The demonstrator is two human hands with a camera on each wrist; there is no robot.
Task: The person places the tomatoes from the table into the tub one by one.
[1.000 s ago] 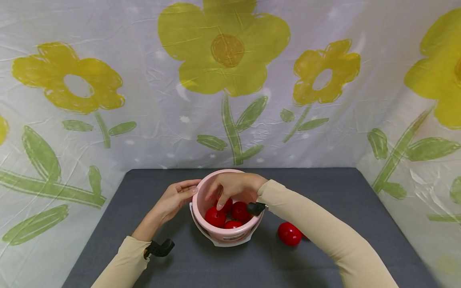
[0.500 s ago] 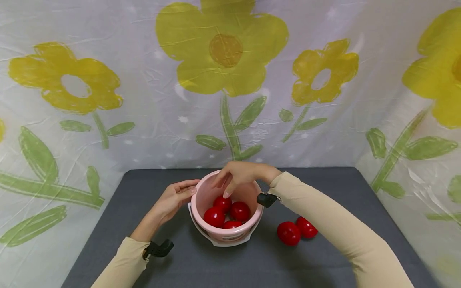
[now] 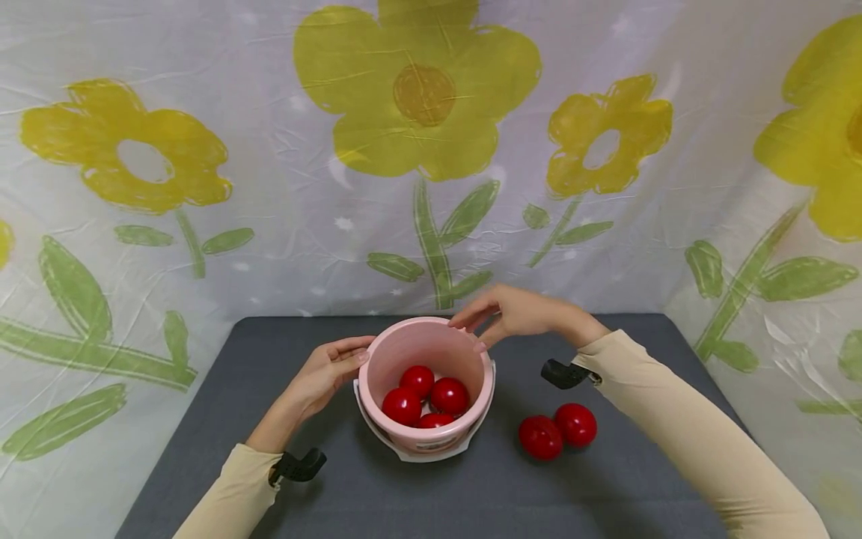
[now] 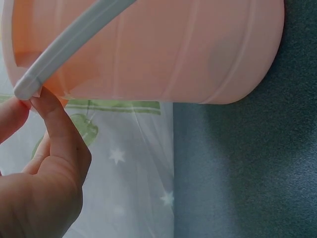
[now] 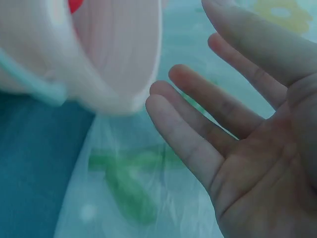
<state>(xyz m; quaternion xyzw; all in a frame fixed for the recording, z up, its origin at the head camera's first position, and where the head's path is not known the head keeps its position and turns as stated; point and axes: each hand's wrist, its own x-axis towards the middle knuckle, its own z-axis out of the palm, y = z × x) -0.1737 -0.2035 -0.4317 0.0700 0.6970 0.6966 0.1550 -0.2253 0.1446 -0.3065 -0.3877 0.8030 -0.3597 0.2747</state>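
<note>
Bucket (image 3: 431, 346) upright on dark table (image 3: 377, 494); four red balls (image 3: 402, 406) inside. Left hand (image 3: 323, 378): thumb and fingers nearly closed, pinching left rim beside one end of white handle (image 4: 74, 47). Right hand (image 3: 518, 313): fingers parted, loosely extended, tips at right rim; contact cannot be told. Two more balls (image 3: 541, 438) on table, right of bucket, side by side.

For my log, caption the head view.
Left hand holds a pink bucket, right hand near its rim; four round red things inside, two outside.
</note>
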